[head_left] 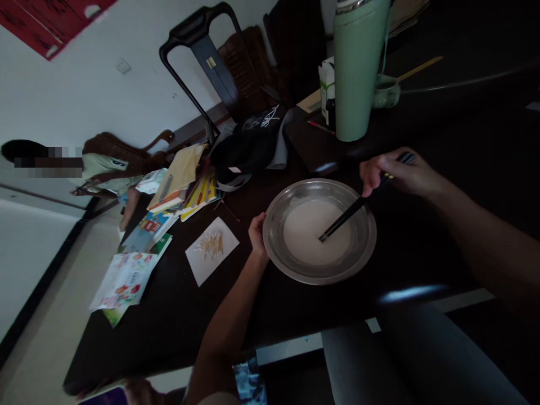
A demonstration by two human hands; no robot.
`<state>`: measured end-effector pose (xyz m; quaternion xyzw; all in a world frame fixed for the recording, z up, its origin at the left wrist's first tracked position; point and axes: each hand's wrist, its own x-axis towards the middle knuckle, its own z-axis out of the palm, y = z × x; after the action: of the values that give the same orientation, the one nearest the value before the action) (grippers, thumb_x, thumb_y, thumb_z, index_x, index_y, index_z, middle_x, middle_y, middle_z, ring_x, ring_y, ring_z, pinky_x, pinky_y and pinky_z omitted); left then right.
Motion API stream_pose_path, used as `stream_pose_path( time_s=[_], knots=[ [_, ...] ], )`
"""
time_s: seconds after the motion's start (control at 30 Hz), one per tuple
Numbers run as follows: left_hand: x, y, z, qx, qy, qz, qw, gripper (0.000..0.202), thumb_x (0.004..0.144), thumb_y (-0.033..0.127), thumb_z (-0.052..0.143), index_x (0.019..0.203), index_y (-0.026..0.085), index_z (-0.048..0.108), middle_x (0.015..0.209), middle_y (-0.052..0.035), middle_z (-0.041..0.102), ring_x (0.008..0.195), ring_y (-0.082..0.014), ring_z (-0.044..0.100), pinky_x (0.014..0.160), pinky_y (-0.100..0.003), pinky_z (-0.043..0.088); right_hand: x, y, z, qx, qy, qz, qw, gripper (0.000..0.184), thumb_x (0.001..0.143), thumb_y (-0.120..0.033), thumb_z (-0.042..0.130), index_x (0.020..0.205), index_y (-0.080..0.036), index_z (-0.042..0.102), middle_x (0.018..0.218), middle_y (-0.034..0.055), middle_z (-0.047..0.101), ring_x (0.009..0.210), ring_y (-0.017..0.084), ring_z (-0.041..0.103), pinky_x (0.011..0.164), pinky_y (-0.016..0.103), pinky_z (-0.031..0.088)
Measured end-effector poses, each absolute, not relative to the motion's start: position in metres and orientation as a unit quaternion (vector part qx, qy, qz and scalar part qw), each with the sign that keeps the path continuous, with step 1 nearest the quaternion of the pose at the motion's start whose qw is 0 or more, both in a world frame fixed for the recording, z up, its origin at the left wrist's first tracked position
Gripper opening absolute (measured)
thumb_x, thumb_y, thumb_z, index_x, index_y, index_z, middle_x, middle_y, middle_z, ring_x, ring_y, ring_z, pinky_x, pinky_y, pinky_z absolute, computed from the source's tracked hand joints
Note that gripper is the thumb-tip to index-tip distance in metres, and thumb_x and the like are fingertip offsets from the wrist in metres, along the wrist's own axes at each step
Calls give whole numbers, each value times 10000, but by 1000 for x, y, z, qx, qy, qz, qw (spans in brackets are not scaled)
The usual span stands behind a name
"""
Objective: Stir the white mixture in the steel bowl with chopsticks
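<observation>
A wide metal bowl (276,264) stands on the dark table, with a pale, milky liquid (304,225) in it. My left hand (258,233) holds the bowl by its left side, its fingers partly hidden behind the rim. In my right hand (392,171) is a pair of black chopsticks (348,212), gripped near the upper end. They slant down to the left, and their tips are in the liquid near the middle of the bowl.
Cotton swabs (211,244) lie on a white paper square (200,270). Books (177,180), packets (124,278) and a black bag (248,149) sit to the left. A green tumbler (358,73) stands behind the bowl. Another person (105,174) sits far left; a hand with a phone (105,396) shows below.
</observation>
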<state>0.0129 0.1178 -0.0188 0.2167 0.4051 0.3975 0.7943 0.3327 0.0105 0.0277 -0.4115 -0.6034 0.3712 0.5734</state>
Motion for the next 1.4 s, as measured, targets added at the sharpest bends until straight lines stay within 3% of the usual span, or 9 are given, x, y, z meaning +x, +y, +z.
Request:
stream_pose_path(
  time_s=[0.13, 0.37, 0.6, 0.73, 0.83, 0.97, 1.1, 1.27, 1.4],
  knots=[
    [12, 117, -16, 196, 418, 358, 812, 150, 707, 339, 735, 657, 202, 706, 639, -38, 735, 869, -315, 770, 824, -408, 589, 323, 12, 27, -429, -638, 405, 495, 492, 905, -647, 641, 703, -212, 750, 805, 71, 799, 787, 214, 718, 775, 374, 516],
    [13, 115, -12, 199, 436, 360, 801, 158, 709, 339, 717, 662, 189, 704, 664, -40, 746, 860, -306, 773, 840, -410, 592, 342, 9, 27, -438, -589, 341, 588, 525, 942, -620, 602, 600, -236, 706, 616, 53, 735, 627, 202, 638, 687, 382, 470],
    [14, 117, -15, 205, 431, 355, 804, 167, 710, 359, 712, 656, 202, 701, 658, -45, 746, 846, -309, 774, 823, -415, 600, 325, 13, 27, -462, -621, 388, 500, 474, 885, -651, 664, 694, -225, 749, 826, 62, 812, 820, 219, 723, 835, 387, 534],
    [14, 118, -17, 205, 428, 364, 801, 165, 685, 357, 738, 645, 203, 693, 632, -32, 731, 829, -300, 776, 820, -400, 598, 339, 11, 28, -469, -564, 336, 591, 505, 900, -631, 658, 594, -232, 705, 645, 56, 744, 647, 211, 671, 748, 406, 511],
    [13, 118, -17, 207, 430, 369, 797, 163, 684, 353, 743, 645, 203, 692, 623, -23, 725, 835, -298, 777, 819, -393, 595, 342, 10, 27, -442, -579, 349, 590, 537, 908, -635, 639, 553, -234, 679, 576, 52, 713, 571, 203, 632, 669, 398, 491],
    [13, 117, -16, 201, 434, 362, 800, 154, 699, 344, 731, 648, 204, 692, 648, -36, 739, 892, -316, 773, 820, -397, 595, 327, 11, 28, -436, -628, 407, 501, 499, 890, -651, 656, 653, -220, 739, 760, 65, 801, 740, 218, 717, 754, 381, 528],
    [14, 116, -15, 194, 438, 364, 799, 150, 710, 342, 716, 651, 205, 699, 681, -46, 752, 914, -314, 769, 825, -399, 594, 329, 12, 30, -478, -601, 366, 526, 480, 871, -652, 684, 673, -220, 751, 780, 62, 798, 798, 225, 731, 850, 397, 528],
    [15, 116, -15, 204, 442, 368, 792, 167, 702, 344, 717, 631, 196, 689, 606, -36, 712, 867, -299, 770, 808, -383, 590, 347, 8, 30, -473, -552, 314, 611, 536, 873, -654, 678, 538, -235, 683, 562, 59, 714, 559, 201, 634, 690, 410, 494],
    [14, 116, -15, 213, 445, 369, 787, 183, 703, 364, 730, 632, 202, 685, 606, -24, 713, 845, -294, 771, 797, -381, 591, 335, 9, 29, -453, -603, 374, 539, 513, 888, -637, 667, 581, -228, 707, 641, 50, 764, 620, 190, 673, 676, 365, 508]
  ],
)
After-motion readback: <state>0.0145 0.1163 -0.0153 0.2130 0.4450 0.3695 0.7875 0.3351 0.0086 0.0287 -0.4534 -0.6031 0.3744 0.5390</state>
